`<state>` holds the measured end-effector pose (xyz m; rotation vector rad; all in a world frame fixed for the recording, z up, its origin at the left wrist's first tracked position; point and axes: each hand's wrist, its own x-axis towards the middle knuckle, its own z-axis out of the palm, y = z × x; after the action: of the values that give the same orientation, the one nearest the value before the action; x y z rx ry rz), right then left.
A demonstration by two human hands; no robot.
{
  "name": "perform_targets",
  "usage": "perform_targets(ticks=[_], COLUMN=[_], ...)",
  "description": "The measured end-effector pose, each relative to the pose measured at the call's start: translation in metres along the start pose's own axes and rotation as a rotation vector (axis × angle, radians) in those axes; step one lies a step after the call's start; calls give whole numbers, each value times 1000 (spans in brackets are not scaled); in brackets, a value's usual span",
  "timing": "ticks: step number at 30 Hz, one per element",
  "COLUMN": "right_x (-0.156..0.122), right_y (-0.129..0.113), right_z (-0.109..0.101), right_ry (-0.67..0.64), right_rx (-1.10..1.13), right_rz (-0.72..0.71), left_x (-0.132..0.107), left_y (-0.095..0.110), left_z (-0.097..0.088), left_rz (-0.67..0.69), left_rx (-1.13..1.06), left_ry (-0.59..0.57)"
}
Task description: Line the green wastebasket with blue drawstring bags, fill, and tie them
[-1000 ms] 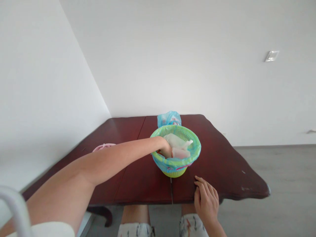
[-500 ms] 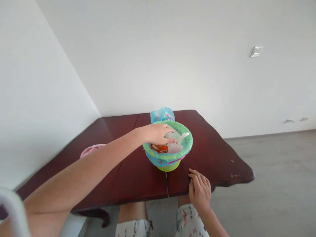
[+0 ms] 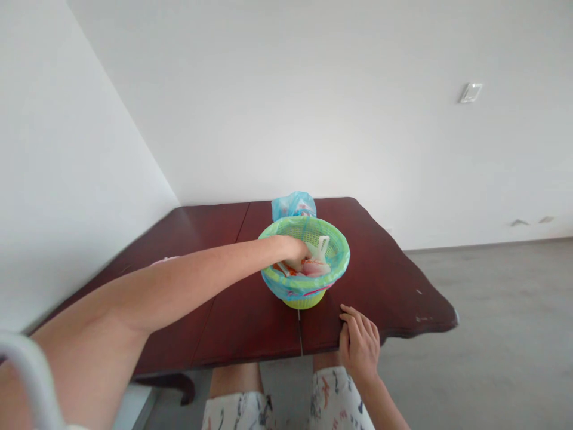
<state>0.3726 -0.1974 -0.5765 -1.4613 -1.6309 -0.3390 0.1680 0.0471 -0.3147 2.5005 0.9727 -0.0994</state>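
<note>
A green plastic basket [image 3: 332, 237] lined with a blue bag stands on the dark red wooden table [image 3: 250, 316]. Inside it lie white plastic pieces [image 3: 320, 249] and an orange-printed wrapper [image 3: 286, 272]. My left hand [image 3: 293, 251] reaches down into the basket, its fingers curled among the contents; what they grip is hidden. My right hand [image 3: 359, 344] rests flat on the table's near edge, fingers stretched out, holding nothing.
A knotted blue plastic bag [image 3: 293, 205] sits just behind the basket. A pink object [image 3: 162, 261] peeks out behind my left forearm. White walls close off the left and back. Grey floor [image 3: 492, 334] lies to the right. A white curved bar [image 3: 27, 370] is at bottom left.
My left hand rose to the basket's rim half a second ago and has now pushed back down among the contents. My right hand has stayed on the table edge.
</note>
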Motion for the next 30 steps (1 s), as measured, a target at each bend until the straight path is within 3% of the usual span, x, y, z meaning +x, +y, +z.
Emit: perform_targets(ticks=[3, 6, 7, 9, 11, 12, 15, 20, 23, 27, 30], right_x=[3, 14, 20, 37, 59, 71, 109, 148, 154, 163, 174], right_y=[-4, -8, -10, -15, -23, -28, -48, -73, -68, -48, -34], right_z=[-4, -14, -18, -28, -37, -42, -49, -45, -41, -42, -48], right_ry=[-30, -115, -144, -183, -215, -235, -293, -230, -185, -221, -260], right_rx=[35, 138, 222, 487, 802, 937, 1167, 1242, 1338, 1352, 1324], right_rz=[45, 227, 317, 517, 680, 729, 756, 853, 921, 957, 976], left_x=[-12, -47, -62, -94, -118, -125, -129, -116, -118, -130, -137], left_y=[5, 0, -6, -23, -45, -56, -80, -87, -90, -98, -100], left_z=[-29, -58, -61, -53, -32, -19, 15, 31, 36, 49, 55], left_rz=[35, 92, 111, 133, -25, -132, -299, -251, -223, -242, -277], left_rx=[16, -7, -31, -183, -386, -554, -920, -1163, -1252, -1308, -1353], left_ry=[27, 180, 277, 666, 993, 1039, 891, 612, 553, 500, 370])
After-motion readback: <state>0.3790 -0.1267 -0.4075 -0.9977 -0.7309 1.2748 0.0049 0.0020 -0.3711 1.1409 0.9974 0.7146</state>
